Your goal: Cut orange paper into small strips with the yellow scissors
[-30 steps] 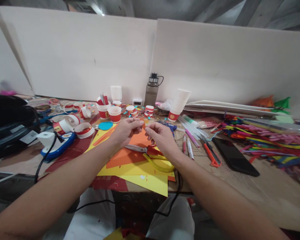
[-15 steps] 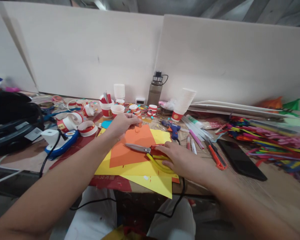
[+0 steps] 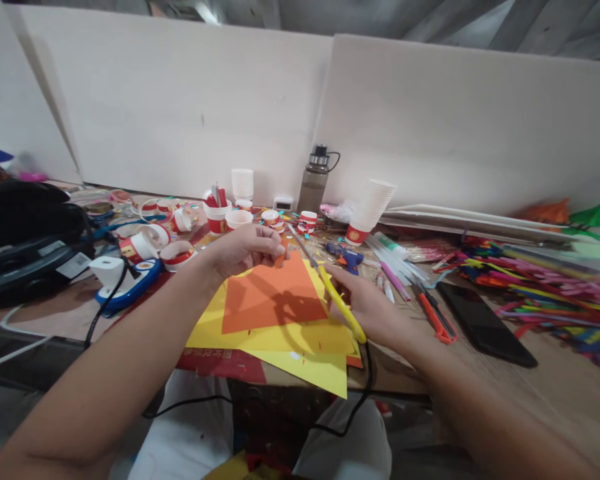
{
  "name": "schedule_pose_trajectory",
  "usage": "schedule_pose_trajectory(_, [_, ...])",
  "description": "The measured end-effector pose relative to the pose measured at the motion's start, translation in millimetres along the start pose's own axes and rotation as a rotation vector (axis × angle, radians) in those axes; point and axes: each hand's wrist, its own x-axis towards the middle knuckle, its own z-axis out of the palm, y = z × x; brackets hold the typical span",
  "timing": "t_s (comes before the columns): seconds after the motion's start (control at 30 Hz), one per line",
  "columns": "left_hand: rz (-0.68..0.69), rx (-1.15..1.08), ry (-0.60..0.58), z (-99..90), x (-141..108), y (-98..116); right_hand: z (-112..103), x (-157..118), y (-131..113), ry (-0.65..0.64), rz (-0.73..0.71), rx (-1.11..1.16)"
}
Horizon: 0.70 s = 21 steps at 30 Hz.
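Observation:
My left hand is closed in a pinch above the paper, with a small piece of orange paper between thumb and fingertips. Scissors with yellow handles are in my right hand, raised off the sheets and seen edge-on. Their blades point away and slightly left, just right of the orange piece and apart from it. Below both hands an orange sheet lies on yellow sheets, with shadows and small scraps on it. The fingers inside the scissor handles are partly hidden.
Paper cups and cut cup rings crowd the left and back. A glue gun, stacked cups, a bottle, a cutter and a phone lie around. A power strip sits left.
My right hand has lifted the scissors off the orange sheet and turned them to point away. The left hand has shifted slightly right, and its orange piece now shows.

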Motion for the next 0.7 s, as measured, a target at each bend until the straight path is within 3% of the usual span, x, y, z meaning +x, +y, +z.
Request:
schedule_pose_trajectory(0.13, [-0.077,0.131,0.041,-4.1,1.8,-1.3,-3.2,2.2,3.7,0.027,0.024,0.304])
schedule_pose_trajectory(0.27, [-0.115,0.222,0.061,-5.3,3.3,-1.3,-0.5,0.0,8.5,-0.005,0.157,0.383])
schedule_pose_trajectory(0.7, [-0.181,0.280,0.051,-5.5,3.9,-1.2,-9.6,0.3,7.7,-0.094,0.105,0.117])
